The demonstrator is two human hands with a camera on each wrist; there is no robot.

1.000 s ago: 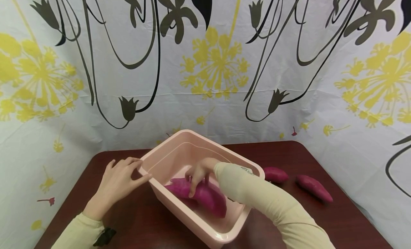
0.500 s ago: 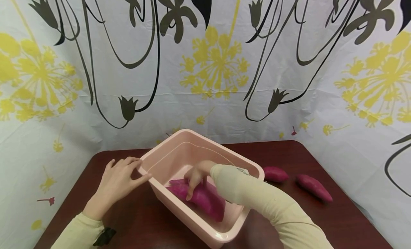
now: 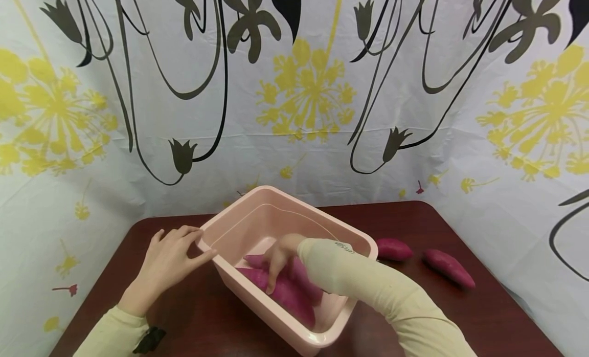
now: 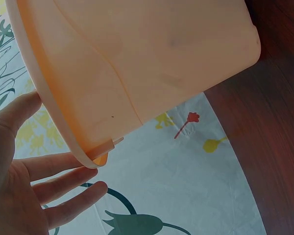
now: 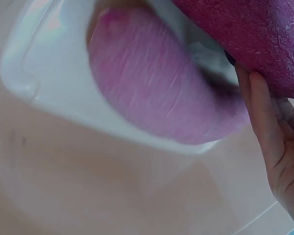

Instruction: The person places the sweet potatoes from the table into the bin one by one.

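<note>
Lower centre of frame: right hand (image 3: 281, 255) grips lower sweet potato (image 3: 294, 302), probably stiff, weighty; middle best hold. Left hand (image 3: 172, 253) pinches bin (image 3: 294, 219).

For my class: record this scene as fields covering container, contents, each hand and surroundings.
Container: pale pink, rectangular plastic bin
Contents: two tapered, magenta sweet potatoes visible
Left hand: touches the bin's rim at a corner
Right hand: inside the bin, gripping one sweet potato
Outside: two more sweet potatoes on the dark reddish table
Backdrop: white sheet printed with yellow and grey plants
</note>
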